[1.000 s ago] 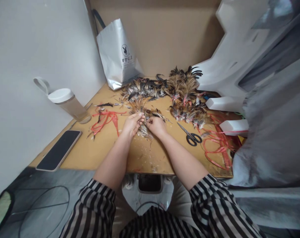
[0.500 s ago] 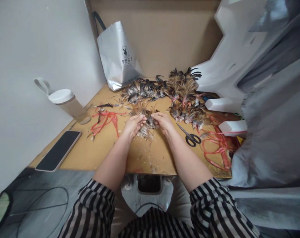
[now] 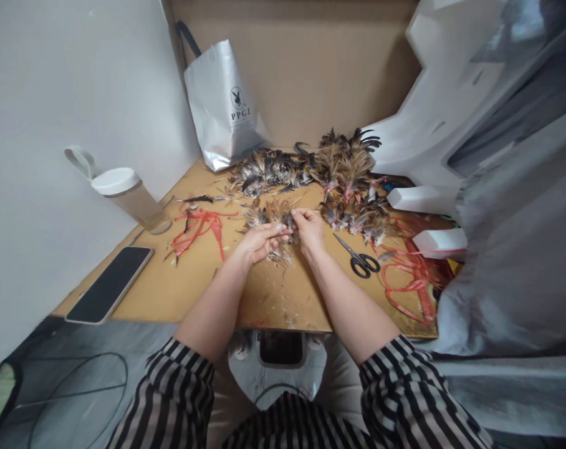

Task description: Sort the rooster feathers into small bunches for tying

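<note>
Close together over the middle of the table, both my hands work at a small heap of brown and grey feathers [image 3: 277,211]. My left hand [image 3: 265,242] is closed, palm partly up, with feathers pinched between thumb and fingers. At its right, my right hand [image 3: 308,229] pinches feathers too, its fingertips close to the left ones. Just how many feathers each hand holds is hidden. Pale feather ends stick out below the hands. Black-handled scissors [image 3: 363,263] lie to the right of my right hand, blades pointing away to the upper left.
Feather piles [image 3: 273,169] and tied feather bunches [image 3: 348,165] line the back. Red plastic strips [image 3: 201,227] lie left, more red strips [image 3: 421,284] right. A phone [image 3: 110,284], a lidded bottle [image 3: 136,199] and a silver bag [image 3: 222,112] stand or lie leftward. White foam pieces [image 3: 439,242] edge the right.
My left hand has moved slightly right, turned more palm up and closed in on the right hand. The right hand has tilted more upright. Feathers behind the hands show more.
</note>
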### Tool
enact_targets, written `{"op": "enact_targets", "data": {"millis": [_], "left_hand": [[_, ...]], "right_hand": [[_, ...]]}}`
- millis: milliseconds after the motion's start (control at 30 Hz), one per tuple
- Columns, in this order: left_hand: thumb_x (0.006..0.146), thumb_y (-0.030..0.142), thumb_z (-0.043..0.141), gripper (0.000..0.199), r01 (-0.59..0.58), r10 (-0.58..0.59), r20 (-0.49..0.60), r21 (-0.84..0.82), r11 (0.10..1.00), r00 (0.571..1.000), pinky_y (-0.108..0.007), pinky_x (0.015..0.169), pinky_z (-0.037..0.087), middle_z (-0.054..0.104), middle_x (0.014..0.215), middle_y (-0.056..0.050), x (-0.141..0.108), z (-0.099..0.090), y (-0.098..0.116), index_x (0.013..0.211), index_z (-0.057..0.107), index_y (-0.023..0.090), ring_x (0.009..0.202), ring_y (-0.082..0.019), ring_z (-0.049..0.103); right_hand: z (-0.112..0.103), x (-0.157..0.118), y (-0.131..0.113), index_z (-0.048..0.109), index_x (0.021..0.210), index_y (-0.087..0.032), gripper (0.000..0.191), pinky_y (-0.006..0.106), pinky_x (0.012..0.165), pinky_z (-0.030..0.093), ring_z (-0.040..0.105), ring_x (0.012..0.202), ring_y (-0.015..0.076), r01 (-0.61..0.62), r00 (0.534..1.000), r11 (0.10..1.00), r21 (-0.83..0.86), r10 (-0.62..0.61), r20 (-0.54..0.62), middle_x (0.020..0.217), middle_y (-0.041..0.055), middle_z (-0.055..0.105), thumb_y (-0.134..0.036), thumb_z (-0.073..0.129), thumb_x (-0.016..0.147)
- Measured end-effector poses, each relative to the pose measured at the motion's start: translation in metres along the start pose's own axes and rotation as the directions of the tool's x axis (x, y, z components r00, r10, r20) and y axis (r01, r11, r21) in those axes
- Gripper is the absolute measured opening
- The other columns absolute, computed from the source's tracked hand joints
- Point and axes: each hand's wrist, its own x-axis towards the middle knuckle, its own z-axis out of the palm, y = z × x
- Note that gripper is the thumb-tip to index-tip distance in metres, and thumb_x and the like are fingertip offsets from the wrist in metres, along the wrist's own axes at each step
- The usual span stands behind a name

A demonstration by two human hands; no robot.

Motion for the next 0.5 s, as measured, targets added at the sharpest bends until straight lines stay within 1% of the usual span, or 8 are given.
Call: {"op": "enact_targets", "data": {"millis": [100, 200, 300, 367, 433, 500], "left_hand": [[0.074, 0.008, 0.059, 0.007, 0.015, -0.015, 0.008, -0.008, 1.0, 1.0, -0.01, 0.044, 0.043, 0.068, 0.08, -0.013, -0.001, 0.001, -0.001, 0.08, 0.064, 0.006, 0.06, -0.009, 0.063], [0.074, 0.006, 0.059, 0.007, 0.006, -0.006, 0.005, -0.003, 1.0, 1.0, -0.01, 0.046, 0.044, 0.067, 0.077, -0.011, -0.001, 0.003, -0.001, 0.078, 0.064, 0.005, 0.057, -0.006, 0.061], [0.073, 0.005, 0.06, 0.005, -0.046, 0.045, -0.034, -0.011, 0.999, 0.998, -0.009, 0.047, 0.044, 0.066, 0.071, -0.008, -0.001, 0.003, 0.001, 0.075, 0.065, 0.005, 0.054, -0.004, 0.059], [0.072, 0.007, 0.062, 0.004, -0.099, 0.099, -0.068, 0.002, 0.995, 0.993, -0.009, 0.048, 0.044, 0.066, 0.07, -0.007, -0.001, 0.003, 0.003, 0.075, 0.065, 0.006, 0.054, -0.004, 0.058], [0.07, 0.009, 0.064, 0.005, -0.155, 0.159, -0.098, 0.042, 0.987, 0.982, -0.01, 0.05, 0.044, 0.066, 0.07, -0.007, -0.002, 0.002, 0.005, 0.075, 0.065, 0.007, 0.055, -0.004, 0.058], [0.068, 0.013, 0.067, 0.009, -0.207, 0.217, -0.116, 0.094, 0.974, 0.969, -0.011, 0.05, 0.044, 0.065, 0.07, -0.006, -0.003, 0.002, 0.007, 0.074, 0.065, 0.007, 0.055, -0.004, 0.057]], "right_hand": [[0.003, -0.003, 0.002, 0.052, 0.068, -0.017, 0.023, 0.019, 0.044, 0.03, 0.036, 0.044, 0.0061, -0.001, 1.0, 1.0, -0.024, 0.001, 0.006, 0.05, -0.0067, 0.044, -0.038, 0.06, 0.061], [0.003, -0.003, 0.002, 0.052, 0.067, -0.018, 0.022, 0.019, 0.043, 0.03, 0.037, 0.044, 0.0063, -0.019, 1.0, 1.0, 0.0, 0.019, 0.014, 0.05, -0.0065, 0.044, -0.037, 0.06, 0.061], [0.0, -0.001, -0.002, 0.053, 0.065, -0.017, 0.023, 0.019, 0.04, 0.027, 0.035, 0.042, 0.0057, -0.052, 0.999, 0.998, 0.045, 0.051, 0.005, 0.048, -0.0063, 0.045, -0.037, 0.063, 0.06], [-0.004, 0.002, -0.006, 0.053, 0.064, -0.017, 0.024, 0.018, 0.039, 0.024, 0.035, 0.042, 0.0048, -0.085, 0.996, 0.993, 0.077, 0.085, 0.005, 0.052, -0.005, 0.05, -0.037, 0.065, 0.059], [-0.009, 0.005, -0.01, 0.052, 0.064, -0.017, 0.026, 0.018, 0.037, 0.021, 0.034, 0.041, 0.0038, -0.154, 0.987, 0.982, 0.112, 0.148, 0.06, 0.058, -0.0039, 0.055, -0.035, 0.068, 0.056], [-0.012, 0.007, -0.012, 0.051, 0.063, -0.016, 0.027, 0.017, 0.036, 0.019, 0.033, 0.04, 0.0028, -0.265, 0.954, 0.955, 0.131, 0.239, 0.183, 0.059, -0.0043, 0.055, -0.033, 0.07, 0.054]]}}
